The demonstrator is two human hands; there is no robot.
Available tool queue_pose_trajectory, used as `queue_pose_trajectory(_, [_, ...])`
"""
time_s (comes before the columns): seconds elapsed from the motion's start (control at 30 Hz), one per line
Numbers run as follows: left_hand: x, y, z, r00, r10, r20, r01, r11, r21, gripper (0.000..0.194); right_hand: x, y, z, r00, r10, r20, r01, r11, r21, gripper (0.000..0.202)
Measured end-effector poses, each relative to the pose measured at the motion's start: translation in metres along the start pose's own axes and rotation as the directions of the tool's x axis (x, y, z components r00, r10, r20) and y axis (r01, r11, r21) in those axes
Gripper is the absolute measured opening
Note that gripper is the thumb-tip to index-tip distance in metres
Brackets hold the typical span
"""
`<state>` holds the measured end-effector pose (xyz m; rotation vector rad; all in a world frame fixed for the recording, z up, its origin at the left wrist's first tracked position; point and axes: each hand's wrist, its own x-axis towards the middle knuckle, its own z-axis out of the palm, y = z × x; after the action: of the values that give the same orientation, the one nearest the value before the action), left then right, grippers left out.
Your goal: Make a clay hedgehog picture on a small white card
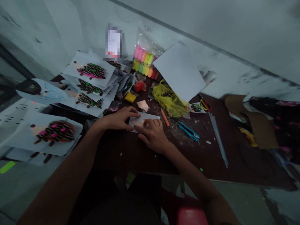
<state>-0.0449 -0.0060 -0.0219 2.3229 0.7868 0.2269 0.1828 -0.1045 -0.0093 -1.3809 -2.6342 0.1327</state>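
A small white card point(150, 116) lies on the dark table under both hands, with a pale peach shape on it, partly covered by fingers. My left hand point(120, 118) rests at the card's left edge, fingers apart, holding nothing. Over the card's middle is my right hand point(153, 133), its fingers spread and bent, the fingertips touching the peach shape. Just behind the card sits a lump of peach clay point(142, 106). Yellow clay point(130, 97) and red clay point(140, 86) lie farther back. An orange tool point(165, 117) is right of the card.
Blue snips point(188, 130), scissors point(205, 105) and clear strips point(218, 140) lie rightward on the table point(140, 159). Behind are a yellow bag point(171, 100), a pack of coloured clay point(144, 61) and a white sheet point(179, 72). Hedgehog pictures point(53, 131) are stacked left. A phone point(114, 42) stands behind.
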Motion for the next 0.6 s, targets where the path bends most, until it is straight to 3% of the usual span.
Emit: queue_pose_trajectory(0.6, [0.0,-0.002,0.002,1.0,-0.009,-0.015,0.009,1.0,0.006,0.063,-0.012,0.003,0.0,0.998,0.021,-0.052,-0.024,0.998,-0.056,0.042])
